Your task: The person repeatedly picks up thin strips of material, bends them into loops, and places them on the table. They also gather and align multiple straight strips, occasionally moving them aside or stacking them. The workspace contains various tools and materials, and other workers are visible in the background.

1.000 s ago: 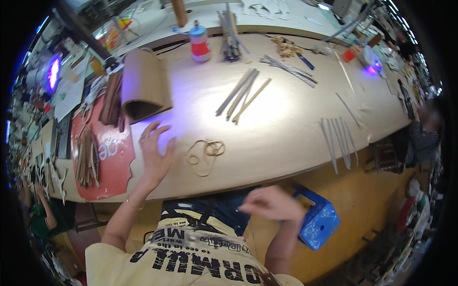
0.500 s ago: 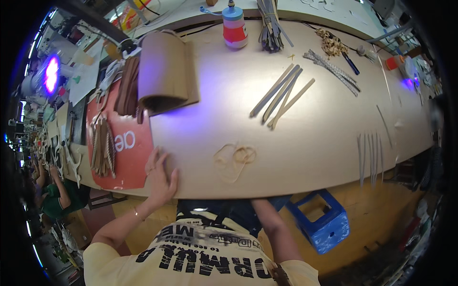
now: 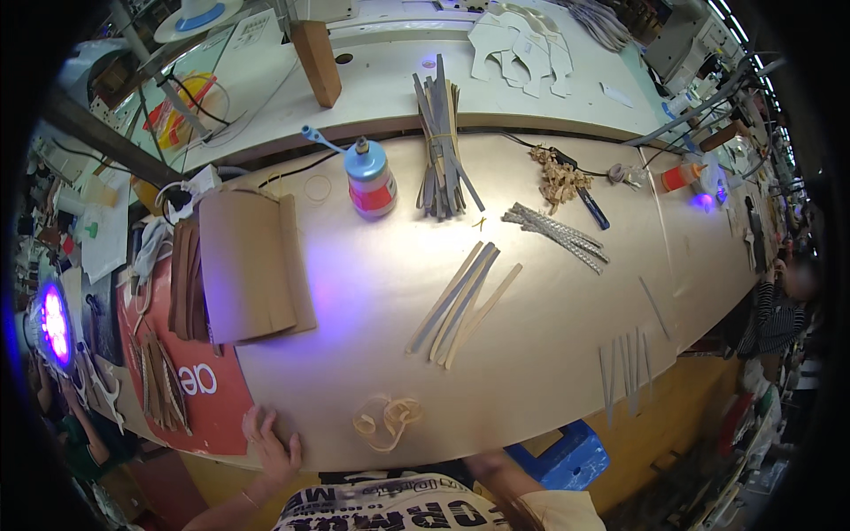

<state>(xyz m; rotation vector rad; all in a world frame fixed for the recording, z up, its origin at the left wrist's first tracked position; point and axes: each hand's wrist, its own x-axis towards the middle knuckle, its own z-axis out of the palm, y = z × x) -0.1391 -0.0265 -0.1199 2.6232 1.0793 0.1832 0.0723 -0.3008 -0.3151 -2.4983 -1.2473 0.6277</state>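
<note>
In the head view, the left hand (image 3: pixel 270 442) lies flat and open, fingers spread, on the near edge of the tabletop (image 3: pixel 372 301), just where the red mat (image 3: pixel 190 389) ends. It grips nothing. The right hand is not visible: only the right upper arm shows at the lower rim, dropping below the tabletop edge, so whether that hand is open or closed cannot be told.

Nearest the left hand, a little to its right, lies a loose tangle of pale rubber bands (image 3: pixel 387 419). Further in, near the middle of the tabletop, a small fan of flat tan and grey strips (image 3: pixel 462 303) lies unbundled. Behind them, a thicker bundle of grey strips (image 3: pixel 440 150) lies beside a glue bottle (image 3: pixel 369 180) with a blue cap and red band. A curled sheet of brown card (image 3: pixel 248 265) rests at the left, partly over the mat.

Judging from this, the work sits between steps: nothing is held, and the left hand only braces. The loose strips would call for a forward reach, the bands a short one to the right.
</note>
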